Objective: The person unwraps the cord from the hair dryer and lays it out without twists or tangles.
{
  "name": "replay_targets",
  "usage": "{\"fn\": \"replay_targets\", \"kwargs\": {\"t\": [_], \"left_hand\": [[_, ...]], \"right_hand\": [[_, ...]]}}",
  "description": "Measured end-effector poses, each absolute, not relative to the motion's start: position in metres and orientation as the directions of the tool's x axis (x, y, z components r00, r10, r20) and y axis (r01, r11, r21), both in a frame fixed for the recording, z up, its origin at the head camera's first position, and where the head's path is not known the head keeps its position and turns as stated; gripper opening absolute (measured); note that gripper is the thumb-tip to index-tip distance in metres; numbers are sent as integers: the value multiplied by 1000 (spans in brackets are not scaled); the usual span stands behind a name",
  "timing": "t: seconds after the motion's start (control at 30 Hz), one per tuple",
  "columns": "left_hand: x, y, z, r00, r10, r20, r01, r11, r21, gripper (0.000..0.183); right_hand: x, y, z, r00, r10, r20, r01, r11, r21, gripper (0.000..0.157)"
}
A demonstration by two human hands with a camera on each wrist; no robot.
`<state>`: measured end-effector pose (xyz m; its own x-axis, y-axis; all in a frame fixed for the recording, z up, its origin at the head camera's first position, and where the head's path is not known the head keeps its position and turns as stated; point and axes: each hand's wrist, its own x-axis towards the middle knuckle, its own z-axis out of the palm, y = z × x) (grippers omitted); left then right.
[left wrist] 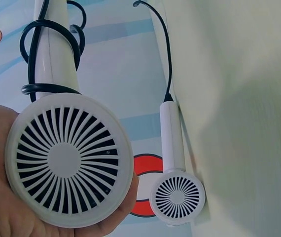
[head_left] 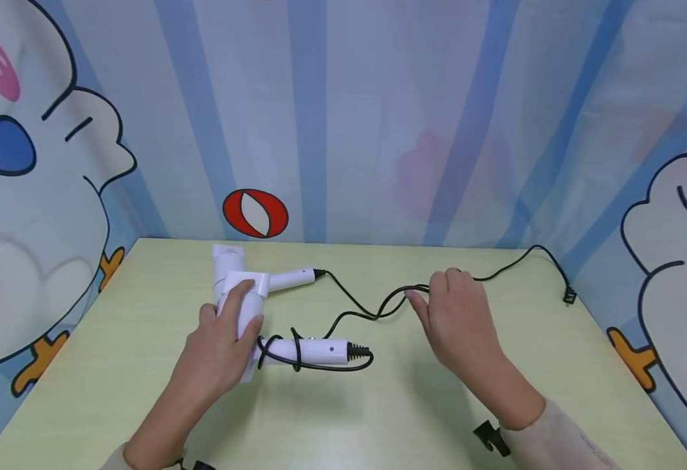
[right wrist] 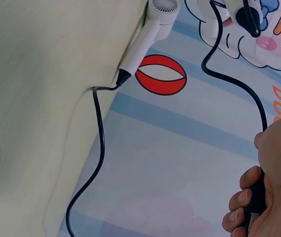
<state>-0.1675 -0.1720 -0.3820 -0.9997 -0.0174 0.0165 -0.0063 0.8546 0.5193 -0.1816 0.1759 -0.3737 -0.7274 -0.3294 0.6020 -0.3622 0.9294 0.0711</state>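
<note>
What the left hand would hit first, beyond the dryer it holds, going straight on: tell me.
Probably the rear hair dryer, which lies beyond the held dryer and the left hand. Depth is unclear, though: the hand may be high enough to pass above it.

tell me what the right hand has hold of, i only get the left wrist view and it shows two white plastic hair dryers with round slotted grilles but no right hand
Observer: The right wrist view shows the right hand gripping a black plastic plug.

Operator: ok is that the only plug around

Observer: No, the head view shows a second small black plug at the right edge of the pale wood-look tabletop.

Operator: and anything crossing over left of that hand

Observer: Yes, two thin black cords cross there, as the head view shows.
</note>
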Motion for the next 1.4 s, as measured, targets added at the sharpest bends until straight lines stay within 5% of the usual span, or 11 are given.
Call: {"fn": "replay_targets", "kwargs": {"t": [0.4, 1.4], "left_hand": [[-173, -177, -389, -999, -24, 36, -2, 859, 512, 64], [-179, -182, -402, -998, -40, 52, -10, 872, 490, 63]], "right_hand": [[-166, 171, -356, -662, -338, 669, -413, 909, 50, 58], [-152, 166, -355, -625, -364, 690, -475, 879, 33, 54]]}}
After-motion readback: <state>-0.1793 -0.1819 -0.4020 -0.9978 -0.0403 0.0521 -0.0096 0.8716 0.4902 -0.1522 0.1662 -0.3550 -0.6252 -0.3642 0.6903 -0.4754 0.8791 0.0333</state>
